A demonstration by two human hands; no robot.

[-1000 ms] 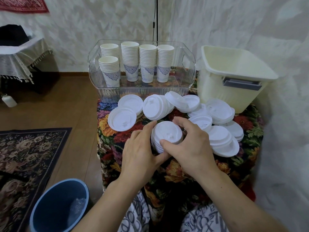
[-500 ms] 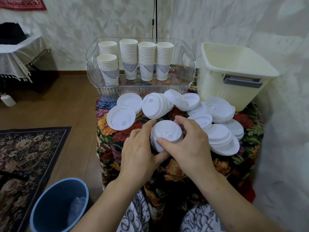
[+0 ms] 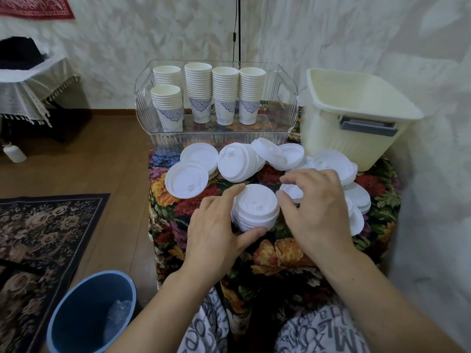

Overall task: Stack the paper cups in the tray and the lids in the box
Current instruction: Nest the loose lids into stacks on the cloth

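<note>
A small stack of white lids (image 3: 254,207) sits on the flowered tablecloth in front of me. My left hand (image 3: 216,230) grips this stack, forefinger on its far left rim and thumb under its near edge. My right hand (image 3: 316,212) hovers just right of the stack with fingers spread and bent, holding nothing. Several more white lids (image 3: 242,161) lie loose and in leaning piles across the table. Several stacks of paper cups (image 3: 224,95) stand in the clear plastic tray (image 3: 288,118). The cream box (image 3: 356,138) stands at the right, open.
The small table carries a flowered cloth (image 3: 280,256). A blue bin (image 3: 89,314) stands on the floor at my lower left, beside a dark patterned rug (image 3: 38,238). A cloth-covered side table (image 3: 30,85) is at the far left. The wall is close on the right.
My right hand has come off the lid stack and lifted to the right, fingers spreading. My left hand still holds the stack in the same place.
</note>
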